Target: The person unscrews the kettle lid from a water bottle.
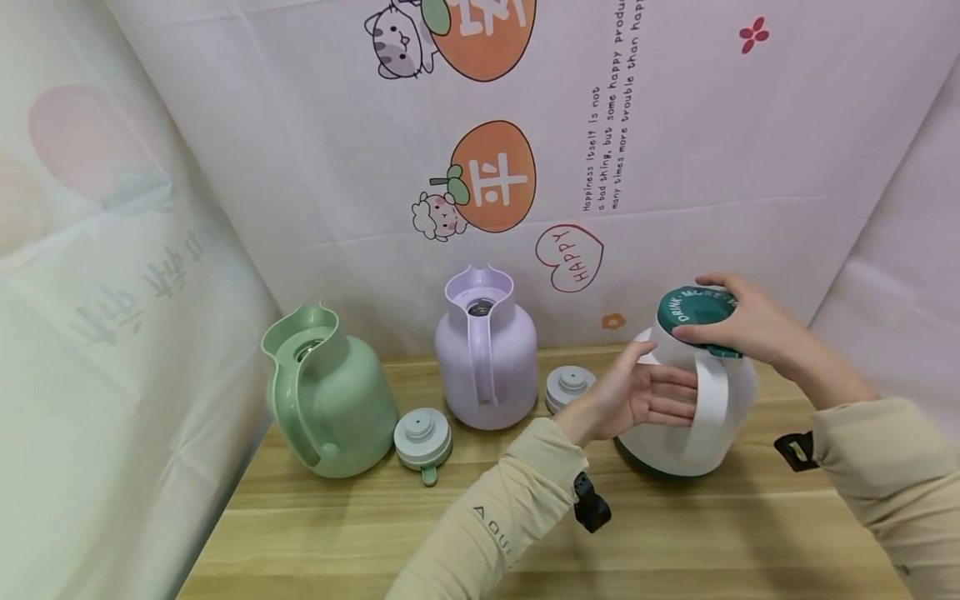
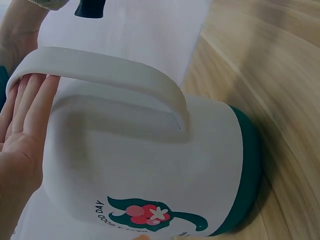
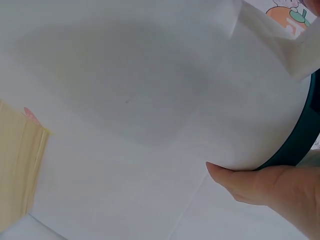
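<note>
A white thermos jug point(image 1: 660, 450) with a dark green base stands on the right of the table. My left hand point(image 1: 637, 398) reaches its straight fingers behind the jug's handle point(image 1: 712, 404), palm up and thumb apart. In the left wrist view the fingers point(image 2: 37, 107) lie under the top of the handle. On the jug's neck sits a dark green lid point(image 1: 693, 307) with white lettering. My right hand point(image 1: 761, 321) grips this lid, thumb on the near side and fingers on the far side. The right wrist view shows the thumb point(image 3: 235, 182) at the lid's edge point(image 3: 292, 147).
A lidless green jug point(image 1: 352, 408) stands at the left, and a lidless purple jug point(image 1: 517, 367) at the middle back. One grey stopper point(image 1: 423, 437) with a green tab lies between them; another grey stopper point(image 1: 566, 385) is right of the purple jug. Printed cloth point(image 1: 675, 150) hangs behind.
</note>
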### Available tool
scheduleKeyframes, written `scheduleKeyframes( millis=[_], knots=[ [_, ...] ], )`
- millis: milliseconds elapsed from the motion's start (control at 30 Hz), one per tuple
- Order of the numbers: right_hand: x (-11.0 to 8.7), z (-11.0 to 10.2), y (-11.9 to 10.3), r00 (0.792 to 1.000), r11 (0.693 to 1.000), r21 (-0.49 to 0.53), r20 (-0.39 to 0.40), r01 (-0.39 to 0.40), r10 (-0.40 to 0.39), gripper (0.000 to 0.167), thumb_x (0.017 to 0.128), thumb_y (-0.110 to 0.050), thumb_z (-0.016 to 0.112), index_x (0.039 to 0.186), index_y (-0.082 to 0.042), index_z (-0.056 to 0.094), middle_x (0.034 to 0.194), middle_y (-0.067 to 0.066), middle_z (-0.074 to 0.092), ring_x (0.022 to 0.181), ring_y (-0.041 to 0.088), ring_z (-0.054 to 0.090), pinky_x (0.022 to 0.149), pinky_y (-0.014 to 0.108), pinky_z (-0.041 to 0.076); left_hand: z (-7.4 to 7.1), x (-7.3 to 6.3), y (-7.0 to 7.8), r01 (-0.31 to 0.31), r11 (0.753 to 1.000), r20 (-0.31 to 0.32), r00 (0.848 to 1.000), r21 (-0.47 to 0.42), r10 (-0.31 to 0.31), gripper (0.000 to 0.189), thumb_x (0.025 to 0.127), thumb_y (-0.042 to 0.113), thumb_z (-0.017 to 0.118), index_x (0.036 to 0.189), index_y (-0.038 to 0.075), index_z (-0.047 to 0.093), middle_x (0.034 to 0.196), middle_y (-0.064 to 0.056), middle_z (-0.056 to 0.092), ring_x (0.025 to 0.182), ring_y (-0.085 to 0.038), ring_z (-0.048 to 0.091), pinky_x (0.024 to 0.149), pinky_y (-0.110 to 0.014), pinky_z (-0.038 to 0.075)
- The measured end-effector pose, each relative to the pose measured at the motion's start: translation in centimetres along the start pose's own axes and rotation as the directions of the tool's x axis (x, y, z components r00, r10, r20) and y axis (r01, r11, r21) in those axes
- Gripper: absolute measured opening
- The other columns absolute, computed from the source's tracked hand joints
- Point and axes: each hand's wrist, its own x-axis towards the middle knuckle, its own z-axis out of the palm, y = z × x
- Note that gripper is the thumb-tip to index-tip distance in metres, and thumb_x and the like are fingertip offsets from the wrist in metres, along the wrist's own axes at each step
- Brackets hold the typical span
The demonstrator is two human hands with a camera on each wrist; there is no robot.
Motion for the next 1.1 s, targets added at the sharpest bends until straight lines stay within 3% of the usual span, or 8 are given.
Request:
scheduleKeyframes(
  millis=[233,500,667,867,1100],
  knots=[
    [0.2,0.4,-0.2,1.000,1.000,0.004,0.010,0.018,-0.018,0.095,0.087,-0.041,0.067,0.152,-0.002,0.010,0.145,0.038,0.022,0.122,0.053,0.035,0.089,0.063,0.042,-0.4,-0.4,-0.1,0.002,1.000,0.018,1.000,-0.014,-0.001,0.078,0.098,0.050,0.014,0.140,-0.012,0.035,0.144,-0.033,0.038,0.132,-0.050,0.037,0.115,-0.055,0.028],
    [0.2,0.2,0.2,0.999,1.000,0.001,0.041,0.028,-0.028,0.092,0.088,-0.040,0.066,0.152,-0.006,0.010,0.145,0.036,0.020,0.119,0.050,0.036,0.085,0.055,0.044,0.0,-0.2,-0.3,0.017,0.998,0.041,0.999,-0.059,-0.014,0.075,0.098,0.048,0.016,0.142,-0.011,0.033,0.146,-0.033,0.035,0.135,-0.049,0.034,0.116,-0.054,0.025],
    [0.4,-0.2,-0.1,0.997,0.999,-0.027,0.079,0.022,-0.020,0.091,0.088,-0.041,0.064,0.152,-0.005,0.010,0.146,0.039,0.015,0.120,0.053,0.033,0.087,0.060,0.042,0.0,-0.4,-0.2,0.003,0.998,0.034,0.999,-0.060,-0.001,0.072,0.099,0.046,0.017,0.143,-0.010,0.032,0.146,-0.033,0.035,0.136,-0.048,0.033,0.116,-0.055,0.025],
    [0.4,-0.8,-0.4,0.991,0.998,-0.064,0.137,0.013,-0.005,0.092,0.092,-0.045,0.057,0.152,-0.003,0.003,0.146,0.042,0.009,0.123,0.056,0.027,0.090,0.067,0.039,0.2,-0.5,-0.1,-0.044,0.999,0.064,0.997,-0.016,0.045,0.060,0.099,0.029,0.023,0.142,-0.012,0.030,0.146,-0.034,0.033,0.136,-0.049,0.032,0.114,-0.057,0.027],
    [0.2,-1.2,-1.2,0.984,0.996,-0.072,0.163,-0.054,0.065,0.095,0.095,-0.056,0.044,0.150,0.004,-0.005,0.145,0.045,0.014,0.125,0.057,0.030,0.098,0.071,0.035,0.7,-0.4,0.4,-0.002,1.000,-0.002,1.000,0.023,0.002,0.052,0.101,0.023,0.026,0.140,-0.010,0.037,0.145,-0.030,0.040,0.133,-0.046,0.039,0.112,-0.055,0.032]
  ],
)
